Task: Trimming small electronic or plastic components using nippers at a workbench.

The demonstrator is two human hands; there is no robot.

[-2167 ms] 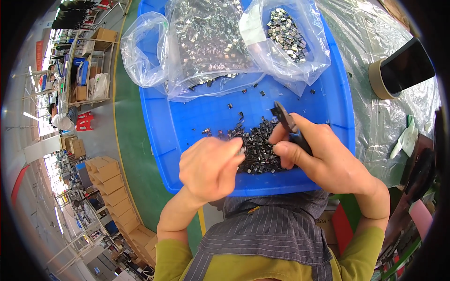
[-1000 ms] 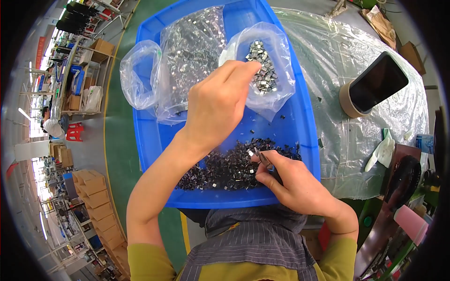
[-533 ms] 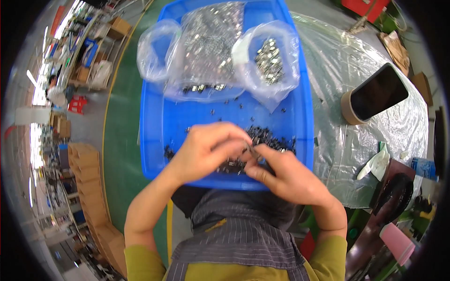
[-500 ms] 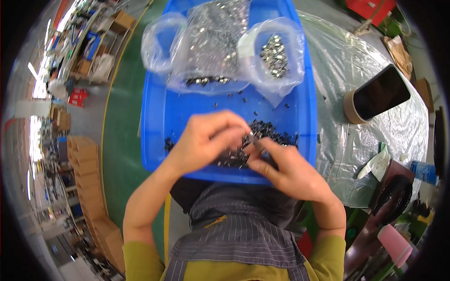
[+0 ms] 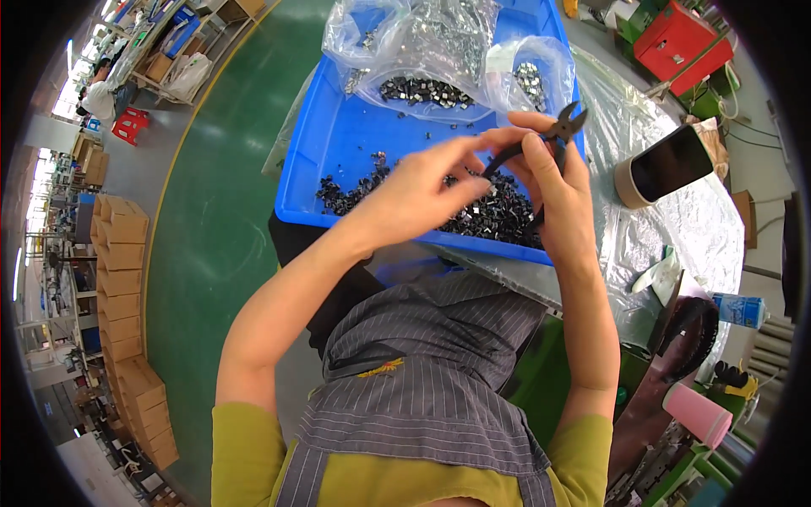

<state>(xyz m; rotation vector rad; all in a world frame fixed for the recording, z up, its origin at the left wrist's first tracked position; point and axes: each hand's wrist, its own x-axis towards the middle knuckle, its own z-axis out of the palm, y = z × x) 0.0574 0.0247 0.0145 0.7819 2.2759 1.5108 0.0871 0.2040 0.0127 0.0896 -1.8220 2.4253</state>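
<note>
My right hand [image 5: 562, 198] holds dark-handled diagonal cutters [image 5: 564, 127] above the right part of a blue tray [image 5: 297, 182]. The jaws point up and to the right, slightly parted. My left hand [image 5: 422, 186] is close by, its curved fingers reaching toward the cutters' handle. A gap shows between left thumb and forefinger, with the handle's end near the thumb tip; whether they touch I cannot tell. Small black and silvery metal pieces [image 5: 498, 211] lie heaped beneath my hands, and more pieces [image 5: 351, 194] are at the tray's left.
Clear plastic bags [image 5: 448, 51] of small metal parts fill the tray's far end. Right of it, a phone [image 5: 672, 169] leans on a round holder [image 5: 629, 186] on a plastic-covered table [image 5: 608, 101]. A white glove [image 5: 657, 275] and a pink cup [image 5: 697, 414] are nearer. Cardboard boxes [image 5: 122, 279] line the left.
My right hand has risen up and to the right, bringing the cutters into plain sight. My left hand has moved right and slightly up. The view has shifted, and the tray now appears higher and tilted.
</note>
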